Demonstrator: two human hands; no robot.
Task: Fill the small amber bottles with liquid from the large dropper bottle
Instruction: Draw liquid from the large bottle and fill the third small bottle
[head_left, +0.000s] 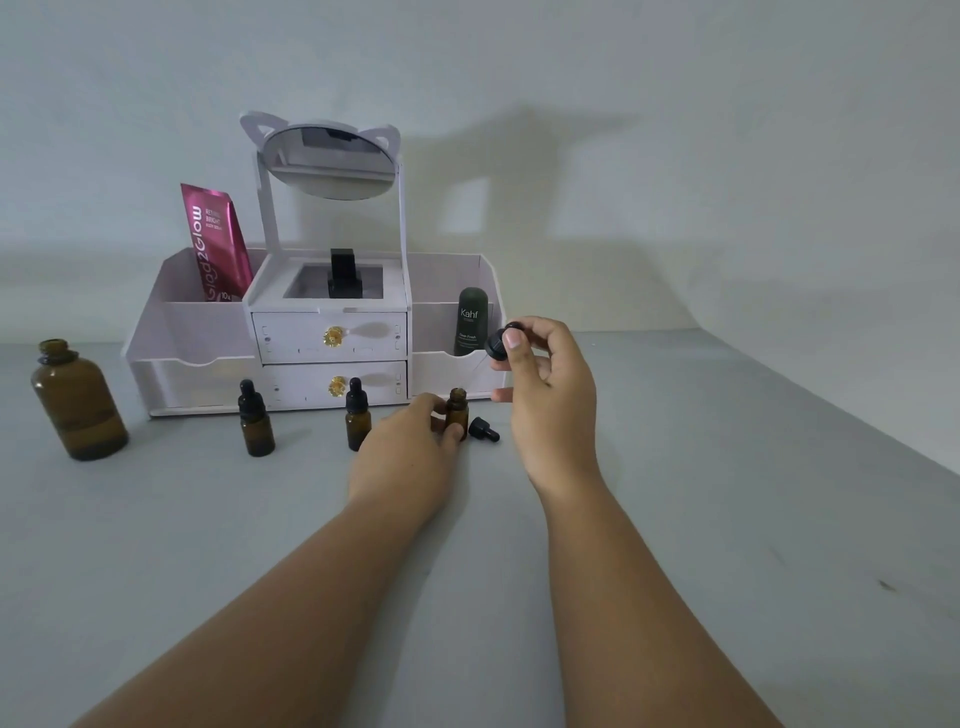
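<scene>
The large amber bottle (78, 405) stands uncapped at the far left of the table, partly filled. Two small amber bottles (255, 421) (357, 418) stand capped with black droppers in front of the organizer. A third small amber bottle (457, 408) stands open, and my left hand (410, 447) grips it at its base. Its small black dropper cap (484, 431) lies on the table just right of it. My right hand (550, 395) is raised above and to the right of the open bottle, pinching a bigger black dropper cap (500, 343). Whether a pipette hangs from that cap is hidden.
A white organizer (197, 332) with two gold-knobbed drawers and a cat-ear mirror (327, 161) stands behind the bottles. It holds a pink tube (215, 244), a dark green "Kahf" bottle (470, 322) and a black object (344, 275). A pale wall rises behind.
</scene>
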